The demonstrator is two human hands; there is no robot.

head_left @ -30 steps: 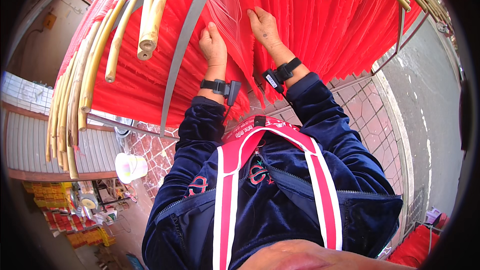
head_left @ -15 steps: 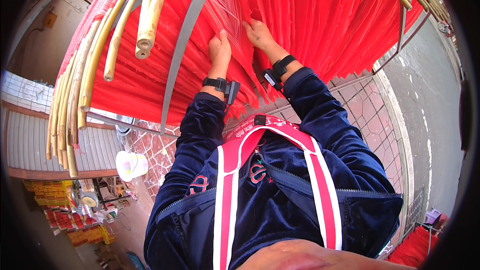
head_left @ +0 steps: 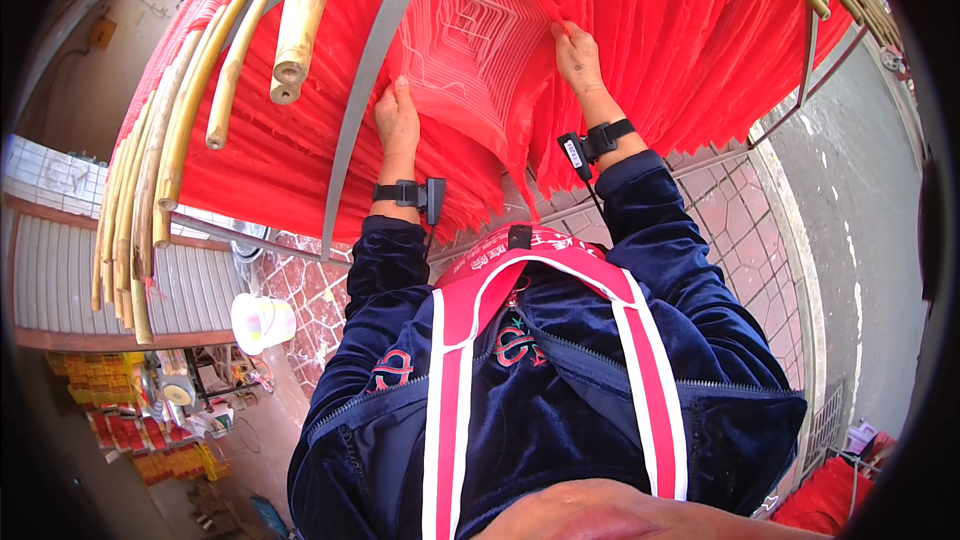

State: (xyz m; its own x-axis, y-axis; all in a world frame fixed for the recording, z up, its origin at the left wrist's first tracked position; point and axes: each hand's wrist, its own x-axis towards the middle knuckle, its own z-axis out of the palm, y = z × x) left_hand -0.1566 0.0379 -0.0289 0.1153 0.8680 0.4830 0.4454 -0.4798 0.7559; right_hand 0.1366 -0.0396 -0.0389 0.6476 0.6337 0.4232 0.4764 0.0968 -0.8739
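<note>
Fingers [head_left: 566, 37] on cloth [head_left: 470, 105], hands [head_left: 397, 122] apart

I see red cloth [head_left: 480, 70] at twelve o'clock, line-patterned in white; straw-yellow poles [head_left: 306, 22] toward ten; white-edged pink straps [head_left: 448, 420] over a navy jacket [head_left: 550, 420] at six.

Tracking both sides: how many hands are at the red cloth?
2: left hand at left of the parted red cloth, right hand at its right; folds could hide others.

Rough-edged cloth [head_left: 655, 60], smooth bamboo poles [head_left: 310, 15]
</note>
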